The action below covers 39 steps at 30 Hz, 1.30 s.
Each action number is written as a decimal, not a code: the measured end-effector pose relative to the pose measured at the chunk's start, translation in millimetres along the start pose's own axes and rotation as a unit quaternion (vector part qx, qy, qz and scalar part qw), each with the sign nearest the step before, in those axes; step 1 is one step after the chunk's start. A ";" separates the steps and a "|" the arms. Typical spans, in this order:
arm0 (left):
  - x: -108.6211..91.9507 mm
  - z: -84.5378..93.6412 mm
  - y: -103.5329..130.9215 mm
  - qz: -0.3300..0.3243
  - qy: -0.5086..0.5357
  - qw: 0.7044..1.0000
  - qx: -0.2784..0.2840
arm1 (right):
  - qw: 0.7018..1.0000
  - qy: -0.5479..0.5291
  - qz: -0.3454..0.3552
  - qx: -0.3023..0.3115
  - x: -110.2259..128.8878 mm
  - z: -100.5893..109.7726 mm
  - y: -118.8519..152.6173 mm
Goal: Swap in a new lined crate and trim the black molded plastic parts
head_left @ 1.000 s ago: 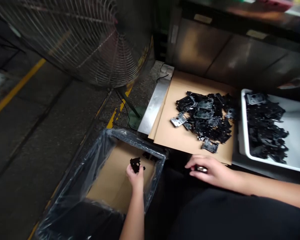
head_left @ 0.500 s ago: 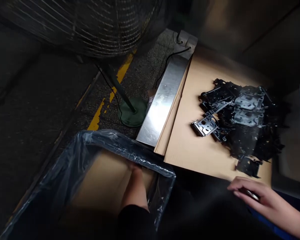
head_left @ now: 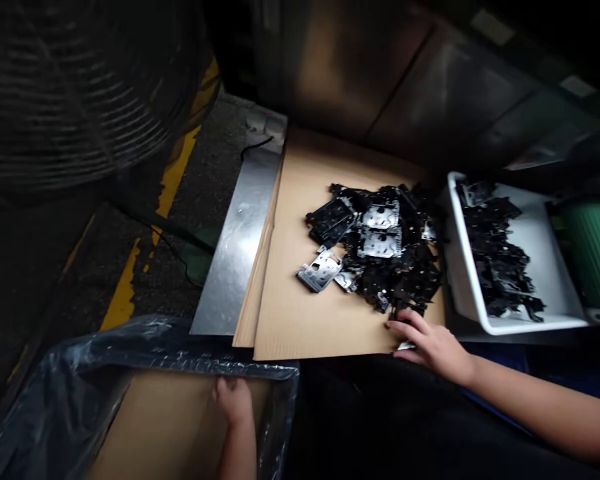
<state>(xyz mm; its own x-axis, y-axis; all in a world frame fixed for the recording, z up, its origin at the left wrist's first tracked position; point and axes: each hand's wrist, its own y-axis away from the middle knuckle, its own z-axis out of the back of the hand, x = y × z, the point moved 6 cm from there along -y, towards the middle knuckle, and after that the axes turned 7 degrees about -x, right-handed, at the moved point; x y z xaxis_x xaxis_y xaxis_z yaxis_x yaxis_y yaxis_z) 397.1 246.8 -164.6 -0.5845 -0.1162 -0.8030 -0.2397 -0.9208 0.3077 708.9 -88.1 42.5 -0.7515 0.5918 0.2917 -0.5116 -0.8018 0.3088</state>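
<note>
My left hand [head_left: 233, 399] is inside the plastic-lined bin [head_left: 180, 357], at the top edge of a cardboard sheet [head_left: 160, 420]; its fingers are bent and what they grip is hard to see. At the near edge of the cardboard-covered table [head_left: 300, 333], my right hand [head_left: 425, 343] is closed around a small dark and shiny object, mostly hidden by the fingers. Just beyond that hand lies a heap of black and silver metal parts [head_left: 383, 243]. One silver part [head_left: 320, 269] rests at the heap's left side.
A white tray [head_left: 463, 257] with black parts stands right of the heap, beside a green ribbed object [head_left: 597, 253]. A metal strip [head_left: 235, 247] borders the cardboard on the left. A large fan [head_left: 70, 113] stands at the upper left. Metal panels rise behind the table.
The view has swung right, bringing the white tray into sight. My right hand has come over the cardboard's near edge, close to the heap. My left hand remains in the bin.
</note>
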 end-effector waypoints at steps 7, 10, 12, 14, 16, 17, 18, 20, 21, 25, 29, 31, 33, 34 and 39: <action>-49.7 15.8 124.6 0.157 -0.007 0.987 0.023 | 0.997 -0.064 -0.051 -0.004 -15.6 5.4 -9.1; -107.4 -12.9 159.4 0.141 0.027 0.983 0.113 | 0.990 -0.119 -0.076 0.008 -23.3 1.2 -15.1; -148.3 -38.8 173.9 0.122 0.036 0.974 0.185 | 0.985 -0.151 -0.080 0.007 -25.2 0.6 -18.2; -184.8 -65.4 183.3 0.099 0.038 0.961 0.257 | 0.980 -0.183 -0.082 0.003 -25.5 3.3 -19.4; -213.3 -89.4 189.0 0.084 0.037 0.945 0.313 | 0.971 -0.223 -0.085 -0.001 -25.2 10.8 -19.1; -224.8 -99.6 190.8 0.083 0.035 0.939 0.332 | 0.965 -0.245 -0.087 -0.007 -25.0 17.2 -18.8; -235.0 -108.3 192.2 0.085 0.035 0.935 0.342 | 0.959 -0.270 -0.090 -0.015 -24.9 25.4 -18.5; -255.5 -121.9 196.1 0.095 0.044 0.931 0.350 | 0.940 -0.325 -0.100 -0.034 -26.1 47.2 -17.7; -267.3 -127.4 199.8 0.101 0.058 0.927 0.356 | 0.927 -0.357 -0.108 -0.043 -27.5 60.2 -16.9; -331.6 -142.2 225.1 0.115 0.170 0.890 0.406 | 0.857 -0.492 -0.146 -0.051 -36.8 119.2 -8.2; -401.8 -143.1 242.7 0.117 0.274 0.869 0.395 | 0.627 -0.756 -0.183 -0.055 -44.7 171.4 7.9; -429.4 -141.8 247.7 0.108 0.299 0.869 0.379 | 0.556 -0.810 -0.175 -0.058 -46.3 189.7 15.3; -452.2 -140.9 254.5 0.080 0.316 0.865 0.382 | 0.537 -0.826 -0.163 -0.056 -46.6 201.1 21.6; -461.5 -140.6 258.9 0.061 0.321 0.860 0.391 | 0.531 -0.831 -0.157 -0.051 -46.3 204.7 24.3; -477.1 -142.0 282.2 0.009 0.282 0.857 0.431 | 0.513 -0.847 -0.140 -0.023 -44.3 216.4 36.2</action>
<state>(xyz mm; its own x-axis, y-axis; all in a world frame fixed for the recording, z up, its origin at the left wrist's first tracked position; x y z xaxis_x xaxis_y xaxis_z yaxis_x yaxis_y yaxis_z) 718.5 -10.4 232.9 -0.1859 -0.5133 -0.8378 -0.8603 -0.3269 0.3911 813.8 -125.4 236.6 0.7737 -0.1239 0.6213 -0.5391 -0.6439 0.5430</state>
